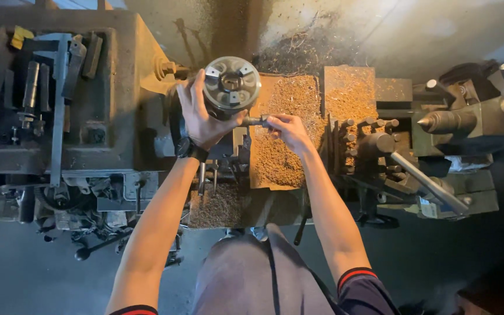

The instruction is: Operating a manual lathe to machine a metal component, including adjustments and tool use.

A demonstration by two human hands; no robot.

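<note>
Left hand w/ wristwatch grips lathe chuck just above its palm. Right hand pinches chuck key, btwn both hands.

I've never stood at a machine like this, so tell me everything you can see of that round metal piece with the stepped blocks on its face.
The round metal chuck looks like grey, worn steel, its face turned toward the camera. Stepped jaws sit around a dark central hole. It sits at the end of the lathe's headstock, above a bed strewn with brown metal chips. The left hand cups its lower left rim, while the right hand holds a small dark key against its lower right side.
</note>
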